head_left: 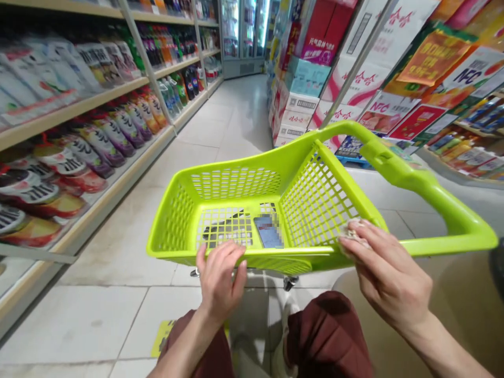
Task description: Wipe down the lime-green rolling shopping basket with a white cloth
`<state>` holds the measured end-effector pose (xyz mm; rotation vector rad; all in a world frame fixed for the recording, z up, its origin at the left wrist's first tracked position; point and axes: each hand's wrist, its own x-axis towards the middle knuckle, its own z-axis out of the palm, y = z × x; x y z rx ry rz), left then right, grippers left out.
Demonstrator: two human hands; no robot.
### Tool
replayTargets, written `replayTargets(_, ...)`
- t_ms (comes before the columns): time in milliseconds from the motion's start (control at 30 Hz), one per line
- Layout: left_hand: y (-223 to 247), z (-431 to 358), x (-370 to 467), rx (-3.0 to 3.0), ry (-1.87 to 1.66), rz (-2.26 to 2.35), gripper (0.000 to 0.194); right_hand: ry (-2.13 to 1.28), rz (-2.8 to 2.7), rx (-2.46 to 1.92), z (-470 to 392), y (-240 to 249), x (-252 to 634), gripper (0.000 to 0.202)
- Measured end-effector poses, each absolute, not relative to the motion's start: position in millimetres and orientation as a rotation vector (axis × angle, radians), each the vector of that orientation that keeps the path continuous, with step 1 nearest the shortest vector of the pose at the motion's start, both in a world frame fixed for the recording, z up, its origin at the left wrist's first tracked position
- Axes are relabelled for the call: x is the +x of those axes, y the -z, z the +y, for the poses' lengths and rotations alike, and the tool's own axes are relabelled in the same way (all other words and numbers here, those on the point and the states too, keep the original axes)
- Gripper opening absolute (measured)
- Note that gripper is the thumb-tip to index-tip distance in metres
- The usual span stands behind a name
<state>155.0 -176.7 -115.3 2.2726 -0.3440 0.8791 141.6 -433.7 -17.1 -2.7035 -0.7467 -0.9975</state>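
A lime green shopping cart (236,163) with a lattice basket stands sideways before me. My left hand (221,278) rests on its near rim, fingers curled over the edge. Farther right along that rim, my right hand (388,268) is closed around a crumpled whitish cloth or tissue (354,231), which touches the cart beside the inner divider. A phone (269,232) lies on the basket floor, its screen lit and partly blurred.
Shelves of bottled and pouched drinks (126,126) line the left side. Stacked drink cartons (301,79) rise at the right. Glass-door coolers (244,31) stand at the aisle's far end. My knees are below the cart, over the tiled floor (94,315).
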Motion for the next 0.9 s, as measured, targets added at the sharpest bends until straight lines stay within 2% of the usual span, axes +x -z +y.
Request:
replayTargets(167,120.8,-174.3,158.1,2.333,-0.852,-0.345,0.021,0.646,-0.991,-2.647,-393.7,31.5,157.7,0.025)
replayTargets(300,126.7,-165.2,157.8,2.394,-0.789,-0.482,0.028,0.428,-1.081,-2.647,-402.1,22.1,166.0,0.027)
replayTargets(533,133.9,-165.8,169.8,2.397,-0.848,-0.576,0.038,0.532,-0.877,-2.770,-423.6,3.8,188.6,0.030)
replayTargets(700,147.7,-159.9,163.2,2.490,-0.661,-0.687,0.043,0.454,-0.935,-2.723,-406.8,25.3,199.0,0.024)
replayTargets(900,151.2,-157.8,167.4,2.501,-0.539,-0.552,0.051,0.325,-1.003,-2.545,-365.3,47.7,217.2,0.020)
